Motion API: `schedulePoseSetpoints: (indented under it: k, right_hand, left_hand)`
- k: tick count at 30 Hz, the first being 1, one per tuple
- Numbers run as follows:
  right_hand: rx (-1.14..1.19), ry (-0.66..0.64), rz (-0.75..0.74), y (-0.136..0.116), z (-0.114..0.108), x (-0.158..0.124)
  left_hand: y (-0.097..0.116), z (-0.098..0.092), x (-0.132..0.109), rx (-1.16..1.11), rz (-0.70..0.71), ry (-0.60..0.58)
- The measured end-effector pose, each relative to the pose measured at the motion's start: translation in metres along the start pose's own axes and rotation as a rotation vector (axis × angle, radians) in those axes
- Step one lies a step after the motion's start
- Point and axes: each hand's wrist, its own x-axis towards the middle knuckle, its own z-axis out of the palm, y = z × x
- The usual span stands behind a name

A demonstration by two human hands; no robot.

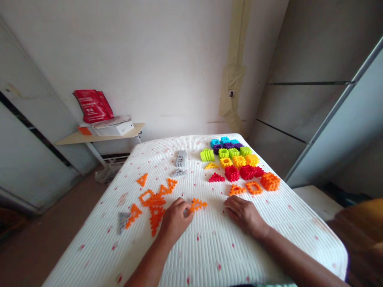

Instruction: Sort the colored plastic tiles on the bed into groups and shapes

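Note:
My left hand [177, 215] pinches the edge of an orange triangular building tile [198, 205] with a toothed rim, just above or on the white quilted cover. To its left lie loose orange tiles, among them an orange triangle [156, 218] and a square frame [146, 197]. My right hand [243, 213] rests on the cover, fingers curled together; whether anything is under them is hidden. Beyond it sit an orange triangle tile [237, 189], an orange square tile [254, 187] and a stack of orange squares [270, 181].
Sorted stacks stand at the far right: red [232, 173], yellow [239, 161], green [207, 155], purple [228, 145] and blue [214, 142]. Grey tiles [180, 158] lie mid-table, another grey piece [123, 221] at left. A side table [70, 139] holds a red bag [92, 105].

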Motion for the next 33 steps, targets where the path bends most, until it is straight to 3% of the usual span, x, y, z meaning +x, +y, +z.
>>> schedulePoseSetpoints:
  k: [3,9,15,22,27,33]
  right_hand:
    - [0.042,0.052,-0.048,-0.01,0.005,0.009]
    - [0.049,-0.014,-0.069,-0.018,0.014,0.017]
    - [0.063,0.029,-0.081,-0.013,0.003,0.014]
    - [-0.097,0.154,-0.007,0.032,-0.031,0.013]
    - [-0.169,0.11,0.086,0.07,-0.045,0.007]
    - [-0.182,0.033,0.105,0.087,-0.04,0.003]
  left_hand:
    - [0.015,0.01,0.0,-0.045,0.033,0.029]
    - [0.033,0.024,-0.003,-0.1,0.134,0.085]
    - [0.044,0.028,-0.003,-0.166,0.169,0.122]
    - [0.051,0.028,-0.002,-0.271,0.135,0.164]
    - [0.043,0.031,0.001,-0.278,0.096,0.16]
    - [0.044,0.032,0.003,-0.303,0.103,0.141]
